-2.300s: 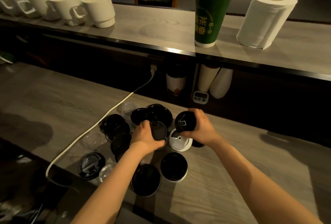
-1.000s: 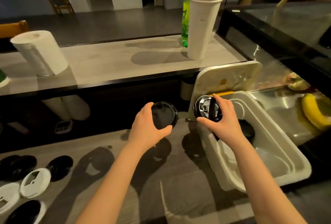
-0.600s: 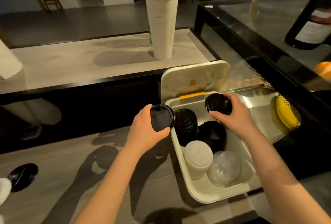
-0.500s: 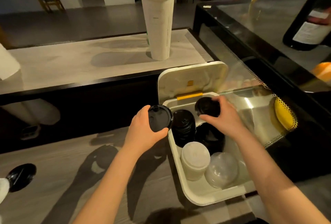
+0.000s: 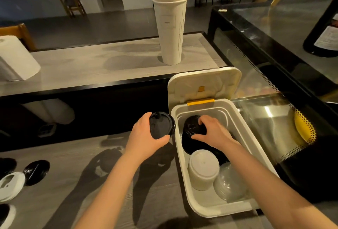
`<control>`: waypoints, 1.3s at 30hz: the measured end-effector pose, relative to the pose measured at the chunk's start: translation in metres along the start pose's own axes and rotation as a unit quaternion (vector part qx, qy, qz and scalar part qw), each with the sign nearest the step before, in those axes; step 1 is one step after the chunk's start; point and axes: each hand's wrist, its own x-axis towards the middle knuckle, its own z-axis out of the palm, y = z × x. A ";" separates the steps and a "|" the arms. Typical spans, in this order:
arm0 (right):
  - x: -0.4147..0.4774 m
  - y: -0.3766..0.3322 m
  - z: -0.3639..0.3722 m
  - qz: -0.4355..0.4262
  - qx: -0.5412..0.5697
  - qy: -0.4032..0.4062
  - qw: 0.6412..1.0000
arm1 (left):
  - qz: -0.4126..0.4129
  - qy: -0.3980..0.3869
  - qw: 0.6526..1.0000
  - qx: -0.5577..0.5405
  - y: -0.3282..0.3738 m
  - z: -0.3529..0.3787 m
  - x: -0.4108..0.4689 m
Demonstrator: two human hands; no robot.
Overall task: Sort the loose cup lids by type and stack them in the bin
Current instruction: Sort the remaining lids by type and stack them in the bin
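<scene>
The right hand [image 5: 210,131] has come down from above the far end of the white rectangular plastic bin [image 5: 219,208] into its far-left corner. Its fingers and thumb curl round a black round plastic sip lid [image 5: 192,125], set on a dark stack that the hand mostly hides. The left hand [image 5: 144,137] stays just outside the bin's left rim, gripping a second black round lid [image 5: 161,125] by its edge. A white lid stack [image 5: 204,169] and clear domed lids [image 5: 230,181] fill the bin's near end. At the table's [image 5: 109,183] left edge, the loose white lids [image 5: 10,188] are cut off.
</scene>
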 end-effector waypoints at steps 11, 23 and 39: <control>0.006 -0.020 -0.019 0.026 -0.065 -0.015 0.997 | 0.077 -0.004 0.996 0.036 0.018 0.005 0.000; -0.030 -0.027 -0.087 0.052 0.286 0.051 0.956 | 0.259 -0.005 0.963 0.075 0.060 0.042 -0.010; -0.015 0.013 -0.056 0.112 -0.213 -0.111 0.964 | 0.200 -0.132 0.910 0.337 0.048 0.087 0.016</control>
